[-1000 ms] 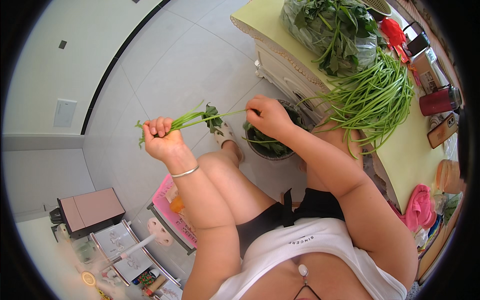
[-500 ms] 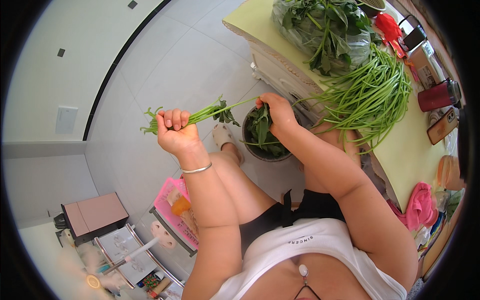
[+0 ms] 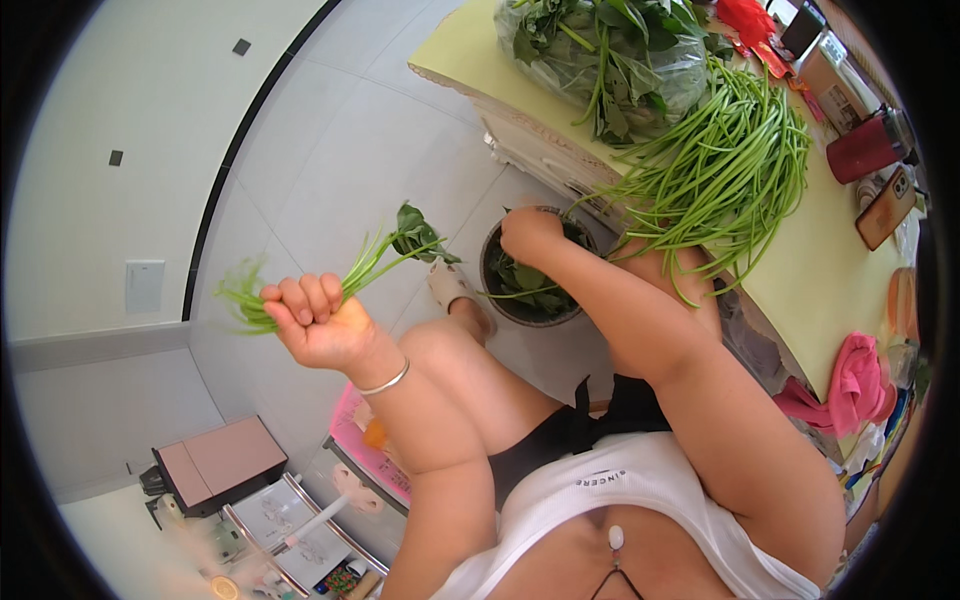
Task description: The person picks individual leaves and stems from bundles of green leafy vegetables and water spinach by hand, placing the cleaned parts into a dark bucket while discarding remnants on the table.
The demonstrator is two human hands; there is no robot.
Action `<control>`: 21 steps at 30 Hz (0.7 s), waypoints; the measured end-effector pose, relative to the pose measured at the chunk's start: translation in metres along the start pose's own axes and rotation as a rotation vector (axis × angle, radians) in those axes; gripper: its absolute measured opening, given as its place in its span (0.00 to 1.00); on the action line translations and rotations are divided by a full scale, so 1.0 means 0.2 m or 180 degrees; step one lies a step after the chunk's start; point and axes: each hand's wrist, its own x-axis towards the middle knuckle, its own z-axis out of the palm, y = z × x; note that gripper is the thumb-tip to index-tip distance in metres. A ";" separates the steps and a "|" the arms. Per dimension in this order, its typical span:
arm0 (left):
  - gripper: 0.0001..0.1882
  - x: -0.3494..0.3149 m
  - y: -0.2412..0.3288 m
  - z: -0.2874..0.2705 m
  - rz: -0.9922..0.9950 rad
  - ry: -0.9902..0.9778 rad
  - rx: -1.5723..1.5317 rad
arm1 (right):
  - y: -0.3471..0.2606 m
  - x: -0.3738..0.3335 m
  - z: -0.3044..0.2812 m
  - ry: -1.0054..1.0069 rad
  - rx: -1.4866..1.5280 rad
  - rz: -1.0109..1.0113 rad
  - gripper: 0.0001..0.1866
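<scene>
Left hand: the left hand (image 3: 325, 322) is curled into a fist, fingers folded firmly round a small bunch of green stems (image 3: 362, 274), raised over the floor.
Bunch of stems: cut ends fan out past the fist on the left, slightly blurred; a dark leaf clump (image 3: 416, 234) shows at the other end.
Right hand: the right hand (image 3: 532, 238) is lowered over the dark bin (image 3: 533, 320), knuckles bent; its fingertips are hidden, so I cannot tell whether it grips anything.
Bin: it stands on the floor, with green leaves (image 3: 535, 293) inside.
Bench: on the yellow-green bench (image 3: 452, 50), a stem pile (image 3: 735, 165) spills over the edge beside a leaf-filled plastic bag (image 3: 680, 75).
</scene>
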 end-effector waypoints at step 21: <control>0.07 0.05 -0.01 -0.21 -0.1599 0.0230 -0.2549 | -0.28 -0.36 -0.22 0.2008 0.1220 -0.2943 0.10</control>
